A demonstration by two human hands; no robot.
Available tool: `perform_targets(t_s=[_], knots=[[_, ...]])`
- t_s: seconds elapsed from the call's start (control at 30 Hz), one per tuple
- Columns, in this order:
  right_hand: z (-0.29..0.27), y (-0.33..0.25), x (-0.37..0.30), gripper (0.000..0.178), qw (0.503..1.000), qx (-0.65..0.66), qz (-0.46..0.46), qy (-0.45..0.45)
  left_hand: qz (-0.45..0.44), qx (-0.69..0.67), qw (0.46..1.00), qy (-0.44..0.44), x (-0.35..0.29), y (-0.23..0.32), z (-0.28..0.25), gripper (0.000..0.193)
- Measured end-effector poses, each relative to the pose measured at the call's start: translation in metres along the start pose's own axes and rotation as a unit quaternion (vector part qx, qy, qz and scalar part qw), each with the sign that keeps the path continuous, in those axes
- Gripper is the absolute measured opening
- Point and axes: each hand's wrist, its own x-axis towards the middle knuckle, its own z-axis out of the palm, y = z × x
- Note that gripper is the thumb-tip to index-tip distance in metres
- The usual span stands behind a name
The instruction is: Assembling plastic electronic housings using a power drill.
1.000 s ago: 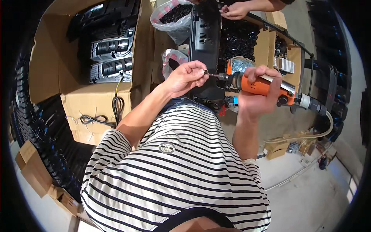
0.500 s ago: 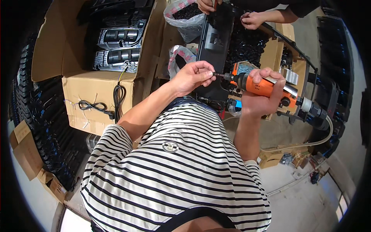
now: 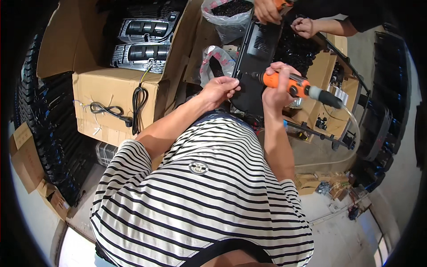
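Observation:
My right hand [image 3: 276,89] grips an orange power screwdriver [image 3: 293,85] with a grey rear end and a clear hose trailing to the right. Its bit points left at the edge of a long black panel [image 3: 255,66] lying on the bench. My left hand [image 3: 219,89] pinches at the panel's left edge, right by the bit tip; what its fingers hold is too small to see. At the far end of the panel, another person's two hands [image 3: 284,18] work on it.
An open cardboard box [image 3: 111,89] at the left holds black grilled parts [image 3: 138,42], with black cables [image 3: 133,104] hanging over its front. Clear plastic bags [image 3: 224,18] of small dark parts sit beyond the panel. Smaller cartons [image 3: 329,98] and a metal frame are to the right.
The view has shifted. The screwdriver has swung so its bit meets the panel's left edge, and my left hand has moved down to that edge beside the bit.

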Motion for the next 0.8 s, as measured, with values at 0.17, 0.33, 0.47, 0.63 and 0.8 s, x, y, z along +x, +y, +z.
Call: perform_targets(t_s=[0.17,0.33,0.47,0.63,0.8], knots=[[0.010,0.028,-0.004,0.006,1.000,-0.004,0.013,-0.017,0.019,-0.005,0.998,0.064,-0.007,-0.007,-0.017,0.011],[0.016,0.040,-0.004,0.008,0.999,-0.019,-0.014,-0.046,-0.003,-0.061,0.994,0.087,-0.018,0.002,-0.008,0.011],[0.017,0.045,-0.006,0.010,0.997,-0.033,-0.014,-0.075,-0.026,-0.114,0.991,0.066,-0.015,0.000,-0.011,0.014],[0.022,0.052,-0.012,0.012,0.990,-0.057,-0.016,-0.126,-0.033,-0.161,0.986,0.022,-0.003,-0.005,-0.017,0.018],[0.018,0.044,-0.011,0.012,0.973,-0.159,-0.023,-0.164,-0.030,-0.166,0.985,0.017,0.009,-0.007,-0.014,0.020]])
